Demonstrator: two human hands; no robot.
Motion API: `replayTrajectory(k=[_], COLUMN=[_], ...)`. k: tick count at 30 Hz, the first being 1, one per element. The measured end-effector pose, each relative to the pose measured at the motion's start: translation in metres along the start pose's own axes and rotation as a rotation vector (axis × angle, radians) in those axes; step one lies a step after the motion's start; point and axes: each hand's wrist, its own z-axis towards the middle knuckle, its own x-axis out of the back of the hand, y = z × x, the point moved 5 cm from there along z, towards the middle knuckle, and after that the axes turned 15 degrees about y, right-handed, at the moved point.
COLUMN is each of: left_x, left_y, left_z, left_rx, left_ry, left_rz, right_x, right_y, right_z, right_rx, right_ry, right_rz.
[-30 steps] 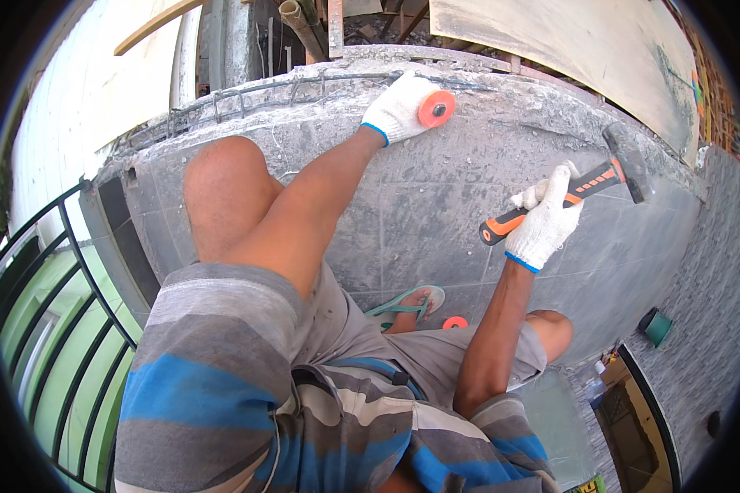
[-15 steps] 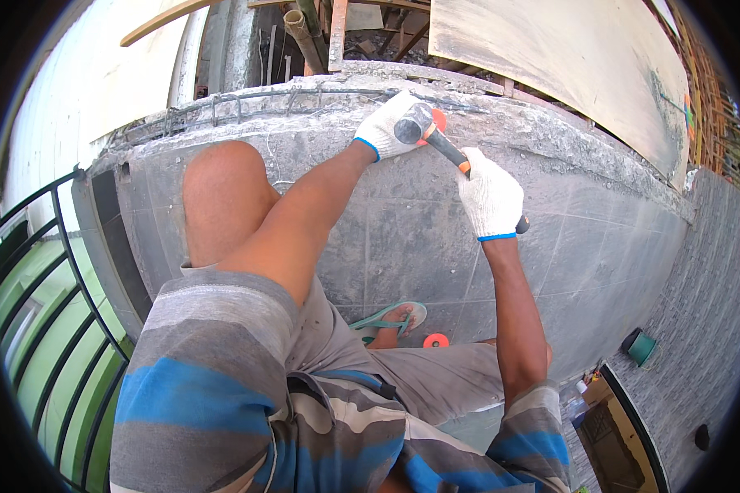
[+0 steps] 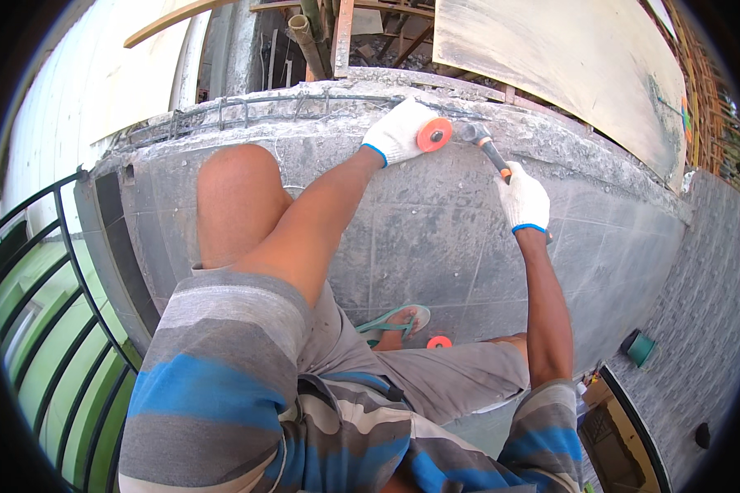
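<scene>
My left hand [image 3: 395,131], in a white knit glove with a blue cuff, is closed around a chisel [image 3: 435,135] with a round orange hand guard. The chisel's metal end shows at the guard's centre; its blade is hidden, toward the rough concrete edge [image 3: 345,115]. In my right hand [image 3: 524,197], gloved the same way, is a hammer [image 3: 494,156] with a dark handle, orange band and grey metal head. The hammer head is a little right of the guard, apart from it.
Bare reinforcing bars [image 3: 214,115] run along the broken concrete. Grey tiles [image 3: 419,238] cover the surface beneath me. A second orange disc [image 3: 439,342] lies near my sandalled foot [image 3: 399,320]. A black railing [image 3: 70,246] stands at left, a pale board [image 3: 559,66] beyond the edge, a green bucket [image 3: 638,348] lower right.
My right hand has drawn the hammer rightward, away from the chisel, whose guard is now uncovered. My left hand keeps its grip near the same spot. The whole view has shifted slightly.
</scene>
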Motion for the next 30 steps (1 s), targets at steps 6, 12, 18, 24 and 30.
replayTrajectory(k=[6,12,18,24,30], left_x=[-0.007,-0.007,-0.006,-0.004,-0.008], left_y=[-0.006,0.0,0.005,0.004,-0.001], left_z=[-0.007,-0.002,0.0,-0.002,-0.001], left_rx=[0.043,0.065,0.037,0.05,0.04], left_ry=[-0.011,-0.004,0.055,0.081,0.107], left_rz=[-0.007,0.019,0.013,0.056,0.015], right_x=[0.006,0.006,-0.032,-0.057,-0.111], right_y=[0.055,0.003,-0.075,-0.024,-0.001], right_z=[-0.057,-0.087,-0.075,-0.093,-0.117], right_rx=[-0.688,-1.01,-0.843,-0.76,-0.913], right_ry=[0.163,0.33,-0.064,-0.138,-0.187], right_rz=[0.732,1.433,1.368,1.102,1.172])
